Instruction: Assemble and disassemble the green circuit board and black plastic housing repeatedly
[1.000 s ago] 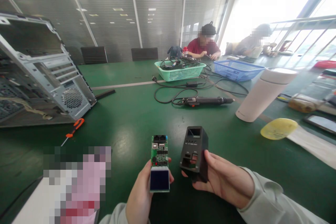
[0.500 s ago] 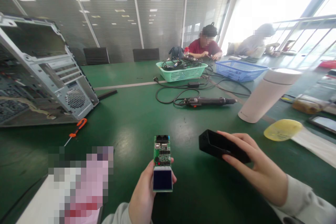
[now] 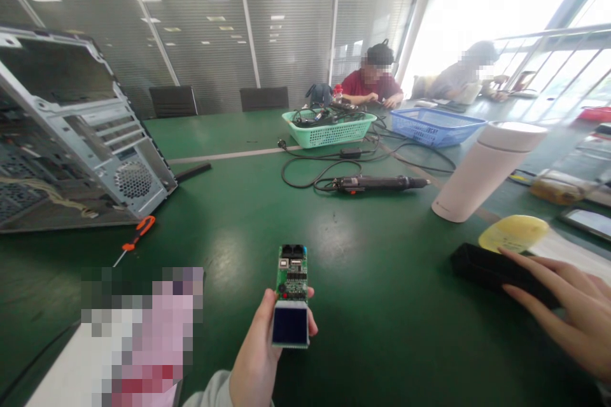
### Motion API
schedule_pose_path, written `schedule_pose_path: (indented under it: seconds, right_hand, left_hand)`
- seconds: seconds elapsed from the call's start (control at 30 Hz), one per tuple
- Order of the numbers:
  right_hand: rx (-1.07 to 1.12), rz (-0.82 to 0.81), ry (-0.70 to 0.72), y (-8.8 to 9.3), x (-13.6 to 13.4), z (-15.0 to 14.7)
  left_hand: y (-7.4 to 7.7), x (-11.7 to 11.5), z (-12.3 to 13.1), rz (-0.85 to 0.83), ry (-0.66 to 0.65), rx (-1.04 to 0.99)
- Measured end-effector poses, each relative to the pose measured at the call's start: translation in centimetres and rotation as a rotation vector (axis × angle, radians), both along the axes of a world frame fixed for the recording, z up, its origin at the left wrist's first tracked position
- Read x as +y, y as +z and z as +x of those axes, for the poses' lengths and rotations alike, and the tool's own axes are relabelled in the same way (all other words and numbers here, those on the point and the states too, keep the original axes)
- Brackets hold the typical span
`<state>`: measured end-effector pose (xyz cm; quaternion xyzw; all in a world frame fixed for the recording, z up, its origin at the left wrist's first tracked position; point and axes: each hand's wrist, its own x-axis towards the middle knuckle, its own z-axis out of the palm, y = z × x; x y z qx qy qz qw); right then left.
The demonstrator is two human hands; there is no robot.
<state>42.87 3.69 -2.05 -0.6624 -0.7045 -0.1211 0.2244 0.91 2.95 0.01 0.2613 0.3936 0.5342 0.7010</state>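
Observation:
My left hand (image 3: 258,343) is closed around a green circuit board (image 3: 293,283) at the lower middle. The board carries a dark square screen (image 3: 290,325) at its near end and two black sockets at its far end. At the right, my right hand (image 3: 563,305) grips a black plastic housing (image 3: 482,273), low at the table, beside a yellow oval piece (image 3: 514,233). Whether the housing rests on the tabletop is hard to tell.
An opened computer case (image 3: 133,178) stands at the left, with an orange-handled screwdriver (image 3: 140,232) before it. An electric screwdriver (image 3: 377,184) and its cable lie in the middle. Behind are a green basket (image 3: 329,135) of cables, a blue basket (image 3: 429,130), a pale tumbler (image 3: 482,172) and two people.
My right hand has carried the black housing right, from near the circuit board to beside the yellow piece. My left hand and the board have stayed almost in place.

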Motion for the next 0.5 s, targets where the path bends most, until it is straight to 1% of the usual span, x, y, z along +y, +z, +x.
schedule_pose_path:
  seconds: [0.13,0.2,0.27,0.33,0.4,0.5]
  right_hand:
    - [-0.055,0.03,0.041,0.0,0.2,0.3]
    - [-0.133,0.046,0.064,0.5,0.1,-0.1]
    - [-0.214,0.07,0.064,1.4,0.0,-1.1]
    - [-0.258,0.112,0.063,2.6,-0.1,-2.7]
    - [-0.252,0.164,0.09,3.8,0.0,-4.8]
    - [-0.216,0.226,0.209,5.4,0.1,-8.5]
  left_hand:
    - [0.2,-0.2,0.1,0.009,0.005,0.035]
    - [0.3,-0.4,0.0,0.025,0.006,0.054]
    - [0.4,-0.5,0.0,0.044,0.0,0.078]
    - [0.4,-0.7,-0.1,0.061,-0.014,0.117]
    - [0.3,-0.8,-0.2,0.077,-0.042,0.175]
    - [0.0,-1.0,-0.3,0.09,-0.093,0.26]
